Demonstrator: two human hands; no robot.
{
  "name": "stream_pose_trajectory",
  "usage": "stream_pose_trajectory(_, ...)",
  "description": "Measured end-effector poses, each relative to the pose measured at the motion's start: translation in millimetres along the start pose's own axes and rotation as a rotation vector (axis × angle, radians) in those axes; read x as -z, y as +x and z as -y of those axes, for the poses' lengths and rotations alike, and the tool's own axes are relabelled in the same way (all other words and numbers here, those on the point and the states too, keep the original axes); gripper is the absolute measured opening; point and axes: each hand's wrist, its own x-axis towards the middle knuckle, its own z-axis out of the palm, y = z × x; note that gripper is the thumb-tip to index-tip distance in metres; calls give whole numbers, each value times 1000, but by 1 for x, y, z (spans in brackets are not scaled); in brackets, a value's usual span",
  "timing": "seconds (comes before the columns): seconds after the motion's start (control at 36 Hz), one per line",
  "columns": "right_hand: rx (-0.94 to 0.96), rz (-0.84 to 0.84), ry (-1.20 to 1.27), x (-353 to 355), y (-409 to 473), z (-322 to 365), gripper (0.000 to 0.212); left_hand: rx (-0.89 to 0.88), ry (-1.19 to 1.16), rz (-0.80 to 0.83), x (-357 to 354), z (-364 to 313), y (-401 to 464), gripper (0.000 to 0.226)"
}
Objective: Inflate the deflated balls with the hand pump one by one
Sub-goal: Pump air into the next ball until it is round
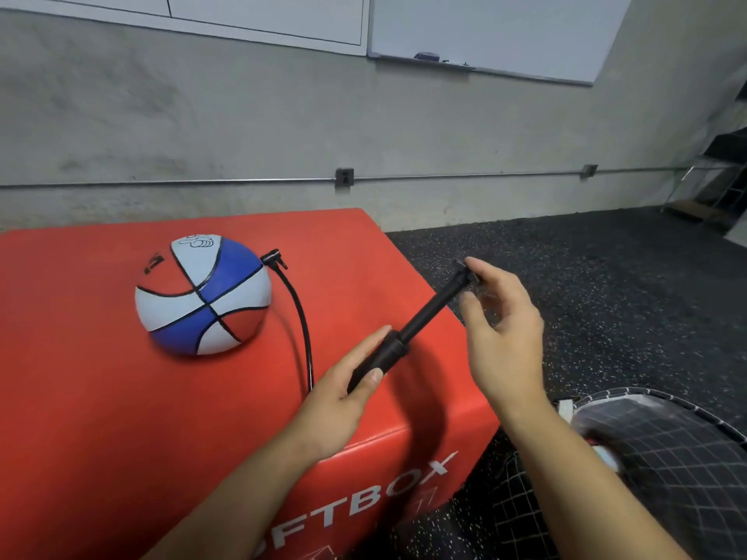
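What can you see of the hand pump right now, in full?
The hand pump is black and looks like plastic, a slim barrel with a thinner rod drawn out toward the upper right, ending in a handle. It is tilted, held above the edge of the red foam box. The left hand grips the barrel; the right hand pinches the handle. A thin black hose curves from its lower end up to the red, white and blue basketball, which lies on the box.

Left hand [347, 392] curled, gripping — right hand [501, 329] pinching.
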Motion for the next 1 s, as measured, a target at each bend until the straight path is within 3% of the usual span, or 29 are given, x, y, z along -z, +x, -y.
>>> stream_pose_trajectory(0.17,71,99,-4,-23,-13,4,53,15,-61,-19,1,6,4,54)
stream_pose_trajectory(0.5,36,267,-25,-38,-36,-7,38,32,-125,-17,-2,11,9,56)
stream_pose_trajectory(0.61,-4,231,26,-36,-36,-8,28,38,-115,-2,-1,8,7,57)
stream_pose_trajectory(0.72,-32,204,64,-34,-32,-2,34,33,-84,-6,1,5,6,55)
stream_pose_trajectory(1.0,-124,-118,249,10,16,3,29,12,0,50,-1,4,1,59)
